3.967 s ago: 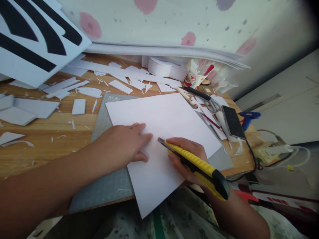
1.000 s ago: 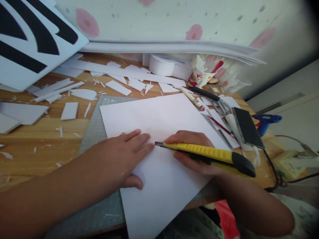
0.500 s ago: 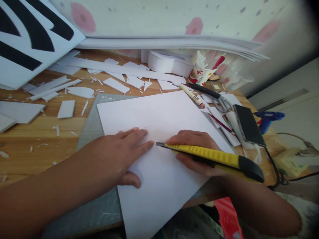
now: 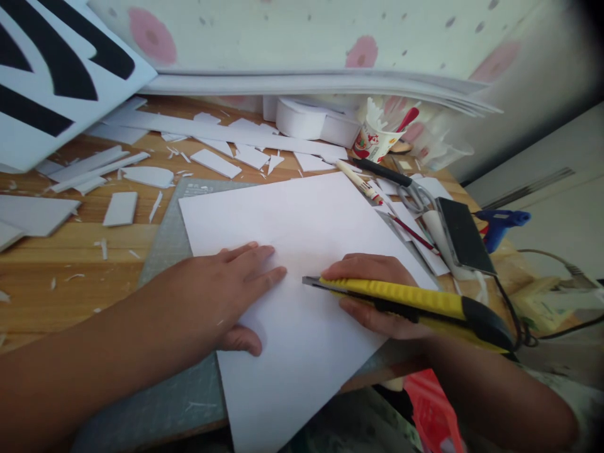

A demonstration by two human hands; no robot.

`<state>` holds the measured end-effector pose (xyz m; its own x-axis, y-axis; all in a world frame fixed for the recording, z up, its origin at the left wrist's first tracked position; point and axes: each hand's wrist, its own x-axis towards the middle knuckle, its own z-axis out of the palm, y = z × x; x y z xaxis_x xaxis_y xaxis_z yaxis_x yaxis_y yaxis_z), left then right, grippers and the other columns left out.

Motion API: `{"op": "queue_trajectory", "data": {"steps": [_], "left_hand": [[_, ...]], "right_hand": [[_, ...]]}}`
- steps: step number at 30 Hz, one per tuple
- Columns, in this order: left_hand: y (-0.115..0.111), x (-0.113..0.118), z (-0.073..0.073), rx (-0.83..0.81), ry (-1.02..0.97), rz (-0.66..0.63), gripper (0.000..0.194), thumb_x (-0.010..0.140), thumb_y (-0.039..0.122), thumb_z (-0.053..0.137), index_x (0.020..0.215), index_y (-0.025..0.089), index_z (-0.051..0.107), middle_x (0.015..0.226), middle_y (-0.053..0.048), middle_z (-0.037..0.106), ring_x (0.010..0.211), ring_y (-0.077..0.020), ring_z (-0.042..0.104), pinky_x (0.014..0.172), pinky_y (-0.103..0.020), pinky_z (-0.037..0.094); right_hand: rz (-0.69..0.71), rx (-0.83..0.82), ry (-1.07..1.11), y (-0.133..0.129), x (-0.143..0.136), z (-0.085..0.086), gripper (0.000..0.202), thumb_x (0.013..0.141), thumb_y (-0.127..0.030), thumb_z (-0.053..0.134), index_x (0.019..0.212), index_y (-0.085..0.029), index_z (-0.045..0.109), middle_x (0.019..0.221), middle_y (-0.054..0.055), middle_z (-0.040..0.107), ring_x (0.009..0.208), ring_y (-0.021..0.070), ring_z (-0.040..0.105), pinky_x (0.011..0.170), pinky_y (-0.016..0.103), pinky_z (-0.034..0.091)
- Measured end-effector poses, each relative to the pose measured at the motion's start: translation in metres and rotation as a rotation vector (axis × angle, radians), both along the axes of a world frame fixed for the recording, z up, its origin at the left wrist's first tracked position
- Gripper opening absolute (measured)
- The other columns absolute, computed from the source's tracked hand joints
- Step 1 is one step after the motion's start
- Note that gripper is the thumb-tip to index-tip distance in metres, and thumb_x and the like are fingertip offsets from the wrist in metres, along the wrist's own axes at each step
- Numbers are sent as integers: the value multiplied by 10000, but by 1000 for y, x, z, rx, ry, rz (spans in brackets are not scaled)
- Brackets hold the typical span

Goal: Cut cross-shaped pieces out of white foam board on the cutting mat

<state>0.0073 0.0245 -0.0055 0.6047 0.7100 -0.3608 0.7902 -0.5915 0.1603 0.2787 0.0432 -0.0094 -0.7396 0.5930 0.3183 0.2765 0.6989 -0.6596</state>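
our right grip (image 4: 380,267) is closed around the yellow cutter (image 4: 408,297), fingers wrapped on both sides of its body, with the black end pointing back over our wrist. its blade (image 4: 314,283) is out and aimed left, low over the white sheet (image 4: 302,365); we cannot tell whether the tip touches. our left grip (image 4: 219,289) holds nothing: it lies spread on the same sheet, palm down, thumb apart from the fingers. those fingertips are what stands in the way, just ahead of the blade and in line with it.

the sheet lies askew on the grey cutting mat (image 4: 189,390), covering much of it, and its near end juts past the front edge of the bench (image 4: 85,270). beyond its far right side we see a cream pen (image 4: 359,181), a dark red pencil (image 4: 415,234), a black-handled tool (image 4: 384,171) and a dark flat device (image 4: 465,236), with a blue glue gun (image 4: 504,228) farther right. a printed cup (image 4: 375,143) with a red handle (image 4: 408,118) sticking out stands at the back, beside a curved white piece (image 4: 302,119). white offcuts (image 4: 216,162) litter the back and left, and a board with black shapes (image 4: 70,69) leans over the far left corner.
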Motion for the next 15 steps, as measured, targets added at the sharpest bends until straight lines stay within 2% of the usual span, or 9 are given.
{"op": "queue_trajectory", "data": {"steps": [4,9,15], "left_hand": [[-1,0,-2,3,-23,0,833,757,509,807,1472,217,495,1577,-235,387,1380,-446,462,1072,-597,447],[-3,-3,-7,17,-54,0,829,743,490,825,1453,192,517,1566,-241,401,1384,-438,461,1080,-587,450],[-4,-7,-12,70,-128,-1,866,685,477,873,1428,178,546,1534,-249,443,1370,-443,478,1073,-584,465]], "right_hand": [[-122,-119,-33,3,-7,-1,247,812,-287,748,1038,-212,681,932,47,762,752,166,710,686,256,580],[-212,-194,-12,13,-19,2,127,815,-222,717,939,-199,722,817,9,765,633,120,685,607,203,568],[-196,-243,105,20,-28,-15,148,834,-211,696,974,-195,738,925,33,785,769,152,732,709,238,614]]}}
